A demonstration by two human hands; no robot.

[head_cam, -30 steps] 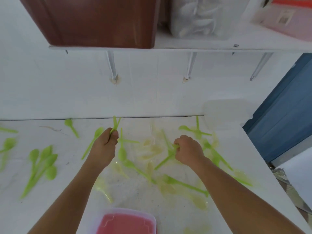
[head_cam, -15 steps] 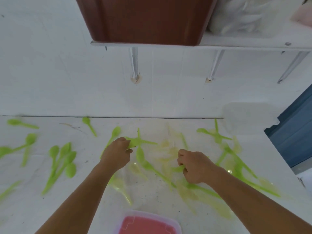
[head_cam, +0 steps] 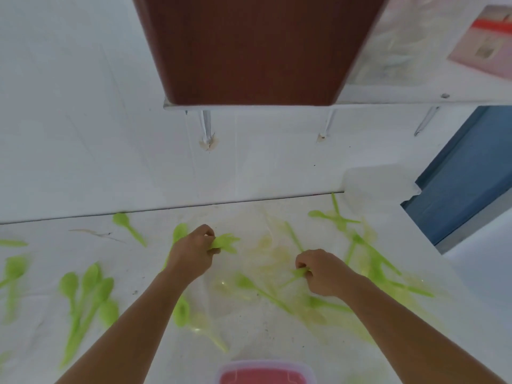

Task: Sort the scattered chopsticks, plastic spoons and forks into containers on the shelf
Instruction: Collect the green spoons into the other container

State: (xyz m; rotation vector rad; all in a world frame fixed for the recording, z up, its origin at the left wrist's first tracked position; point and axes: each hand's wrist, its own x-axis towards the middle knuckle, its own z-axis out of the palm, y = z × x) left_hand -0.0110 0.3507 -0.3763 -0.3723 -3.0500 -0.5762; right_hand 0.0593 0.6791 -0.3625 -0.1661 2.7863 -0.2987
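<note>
Left hand (head_cam: pixel 191 256) grips a bunch of green forks (head_cam: pixel 225 242) just above the white table (head_cam: pixel 41 342). Right hand (head_cam: pixel 322 273) pinches one green utensil (head_cam: pixel 297 274), type unclear. Green spoons (head_cam: pixel 86 295) scattered left; brown container (head_cam: pixel 249 48) sits on the shelf (head_cam: pixel 415 99) overhead.

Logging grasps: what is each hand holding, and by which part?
Left hand grips a few green utensils near one end; right hand pinches one green utensil, part unclear.
</note>
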